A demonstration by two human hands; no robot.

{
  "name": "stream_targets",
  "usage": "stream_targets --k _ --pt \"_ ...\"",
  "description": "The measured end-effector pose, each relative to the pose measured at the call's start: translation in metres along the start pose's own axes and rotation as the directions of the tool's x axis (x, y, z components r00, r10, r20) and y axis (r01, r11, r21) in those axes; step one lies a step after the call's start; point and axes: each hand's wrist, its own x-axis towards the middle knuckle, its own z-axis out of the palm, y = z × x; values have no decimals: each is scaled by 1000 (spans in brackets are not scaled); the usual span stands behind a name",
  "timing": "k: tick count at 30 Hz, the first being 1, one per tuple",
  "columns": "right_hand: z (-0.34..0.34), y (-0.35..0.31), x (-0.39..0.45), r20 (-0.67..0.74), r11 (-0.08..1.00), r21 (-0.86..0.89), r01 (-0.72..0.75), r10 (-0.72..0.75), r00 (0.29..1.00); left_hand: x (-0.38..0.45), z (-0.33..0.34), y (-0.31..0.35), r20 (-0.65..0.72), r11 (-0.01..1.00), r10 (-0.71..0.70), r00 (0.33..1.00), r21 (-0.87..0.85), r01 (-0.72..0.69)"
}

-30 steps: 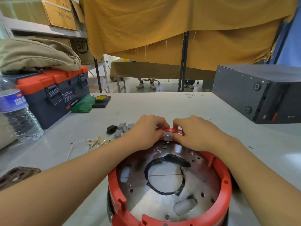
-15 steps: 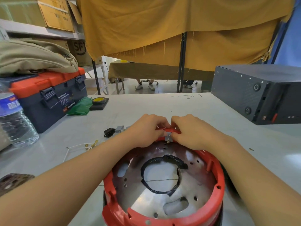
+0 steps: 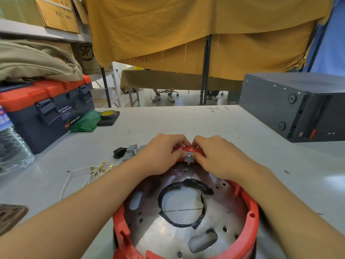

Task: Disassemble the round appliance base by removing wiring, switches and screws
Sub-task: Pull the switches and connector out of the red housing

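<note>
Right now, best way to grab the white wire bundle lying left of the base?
Take the white wire bundle at its cluster of brass terminals, where the strands gather, coming from above. It lies flat and loose on the table, so a top pinch with the fingers should lift all strands together. The thin looped tails toward the near side would likely slip or trail.

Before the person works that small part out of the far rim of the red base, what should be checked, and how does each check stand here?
1. Both hands on the part: left hand and right hand pinch the small grey switch at the far rim. Ok.
2. Red base sitting flat on the table: cannot tell, its underside is hidden.
3. Wires off the switch: bare terminals show. Ok.
4. Removed wires and grey switches lie left of the base, apart from it. Ok.
5. Retaining clips released: cannot tell.
</note>
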Motion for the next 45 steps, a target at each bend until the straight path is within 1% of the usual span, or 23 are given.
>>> stream_targets --k 7,13,23,31,38,45 --pt "-1 0 -2 3 1000 -18 -21 21 1000 0 2 -1 -26 999 1 1000 42 0" --pt "-3 0 -2 -3 998 -60 -31 31 1000 0 2 -3 -54 998 40 998 44 -38" --pt "-4 -1 -2 -4 995 -92 -47 47 999 0 2 -3 -64 995 65 996 76 -60" --pt "-4 1 -2 -8 996 -80 -46 45 999 1 3 -5 -88 991 92 992 109 -82" --pt "-3 1 -1 -26 994 -103 -32 29 999 2 4 -4 -60 986 111 992 132 -103" --pt "-3 1 1 -18 992 -124 -24 22 1000 1 5 -1 -28 988 106 994 120 -102"
